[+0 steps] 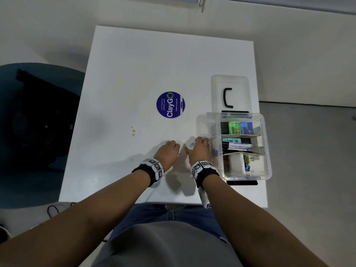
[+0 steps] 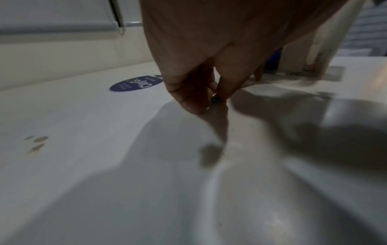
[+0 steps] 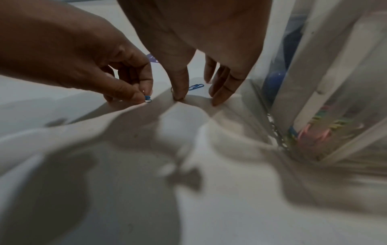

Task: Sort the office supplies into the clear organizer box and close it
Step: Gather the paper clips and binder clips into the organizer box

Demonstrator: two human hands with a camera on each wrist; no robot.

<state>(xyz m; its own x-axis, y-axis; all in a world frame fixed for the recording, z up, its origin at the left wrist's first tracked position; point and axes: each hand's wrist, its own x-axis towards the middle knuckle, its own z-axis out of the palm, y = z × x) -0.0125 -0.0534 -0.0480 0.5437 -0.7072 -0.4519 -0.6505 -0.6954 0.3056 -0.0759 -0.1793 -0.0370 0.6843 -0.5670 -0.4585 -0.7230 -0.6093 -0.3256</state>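
The clear organizer box [image 1: 268, 151] stands open at the table's right edge, with erasers, markers, binder clips and paper clips in its compartments. Its lid [image 1: 217, 87] lies flat behind it. My left hand [image 1: 170, 150] pinches a small blue paper clip [image 3: 147, 98] between thumb and forefinger, right at the table top. My right hand [image 1: 200, 148] is beside the box wall [image 3: 310, 86], thumb and fingertips touching the table. A loose blue paper clip [image 1: 192, 144] lies between the right thumb and fingers. A pale clip [image 1: 185, 148] lies by the thumb.
A round blue ClayGo sticker [image 1: 170, 105] sits mid-table on the white table [image 1: 125, 74]. Small stains [image 1: 133, 132] mark the surface to the left of my hands. A dark blue chair [image 1: 38, 122] stands off the table's left side.
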